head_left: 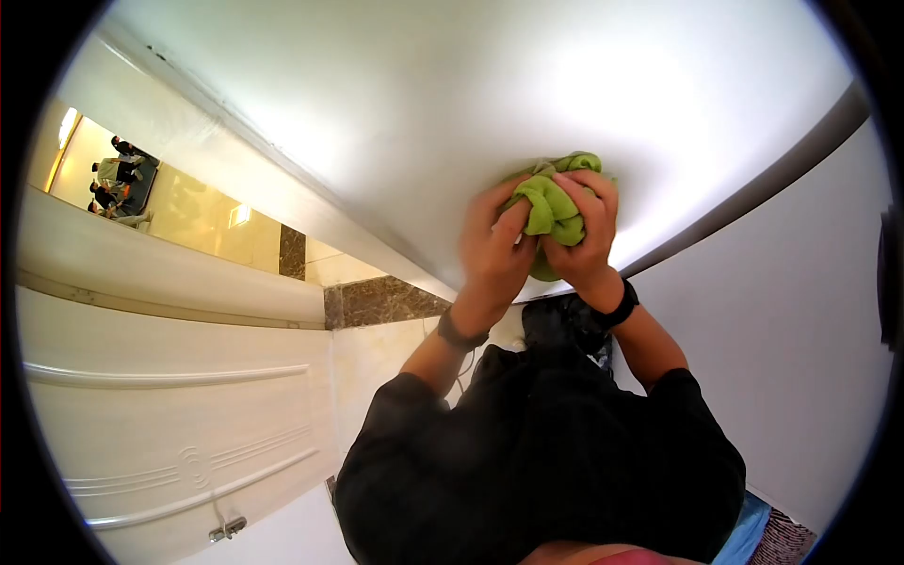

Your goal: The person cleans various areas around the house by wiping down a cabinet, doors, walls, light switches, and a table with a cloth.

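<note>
Clasps a bunched green cloth (556, 218) between left hand (492, 259) and right hand (591, 235), fingers of both curled into the folds, neither hand released. Holds it up against, or very close to, a broad white panel (395, 85) just beyond the hands; cannot tell how firmly it presses. Seems in the middle of working the cloth at that one spot, judging by the doubled-up folds and the slight blur on the left hand. Shows no sure line on the panel between parts dealt with and parts left, so cannot tell how much is done; has not laid the cloth down or let go of it. Wears a dark band (456, 333) on the left wrist and a watch (623, 303) on the right. Below the hands, toward the body, shows a black bag (556, 322), partly hidden by the black shirt (546, 452). To the left of the hands and lower down, shows a white door (179, 414) with a metal handle (227, 529); to the right, a plain grey wall (763, 301). Far off to the left, past a dark marble strip (381, 301), shows several people (118, 171), well apart from the hands.
</note>
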The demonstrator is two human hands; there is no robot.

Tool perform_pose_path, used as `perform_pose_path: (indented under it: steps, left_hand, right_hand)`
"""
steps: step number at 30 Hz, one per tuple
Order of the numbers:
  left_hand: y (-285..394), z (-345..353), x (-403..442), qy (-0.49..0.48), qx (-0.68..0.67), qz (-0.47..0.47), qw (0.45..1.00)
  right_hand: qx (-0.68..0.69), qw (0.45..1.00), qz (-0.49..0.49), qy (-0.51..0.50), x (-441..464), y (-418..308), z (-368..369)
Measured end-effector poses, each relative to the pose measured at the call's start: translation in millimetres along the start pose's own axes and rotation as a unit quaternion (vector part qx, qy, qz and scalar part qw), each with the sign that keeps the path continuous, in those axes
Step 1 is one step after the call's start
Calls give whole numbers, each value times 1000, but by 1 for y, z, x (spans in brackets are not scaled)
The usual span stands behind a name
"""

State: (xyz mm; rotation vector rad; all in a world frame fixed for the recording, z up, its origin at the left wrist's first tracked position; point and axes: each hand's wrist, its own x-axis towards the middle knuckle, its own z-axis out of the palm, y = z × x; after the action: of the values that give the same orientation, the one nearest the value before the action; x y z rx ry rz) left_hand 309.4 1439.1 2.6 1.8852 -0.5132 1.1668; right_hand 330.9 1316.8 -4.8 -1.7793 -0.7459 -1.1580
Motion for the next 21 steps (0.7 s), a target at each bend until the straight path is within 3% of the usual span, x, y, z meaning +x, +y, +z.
perform_pose_path:
  steps: [5,9,12,13,14,17,20,21]
  left_hand:
    - [13,43,24,2,-27,69,997]
    - [31,76,35,-56,-52,92,993]
    - [-16,145,45,-89,-44,62,993]
    - [-17,147,41,-114,-36,53,991]
    - [17,113,-22,-137,-32,65,988]
    - [9,122,-63,-219,-18,37,975]
    - [-15,134,-119,-320,3,-6,948]
    - [-29,143,-128,-335,14,-21,942]
  right_hand:
    - [-81,994,-32,67,22,22,-34]
    - [-74,982,-21,170,1,70,-49]
    - [-89,984,29,154,-15,163,-35]
    - [-98,984,45,142,-26,169,-38]
    - [-113,981,49,147,-88,122,-60]
    - [-141,978,138,74,-136,116,-69]
    - [-49,940,337,25,-183,105,-69]
    - [-54,939,341,9,-188,115,-64]
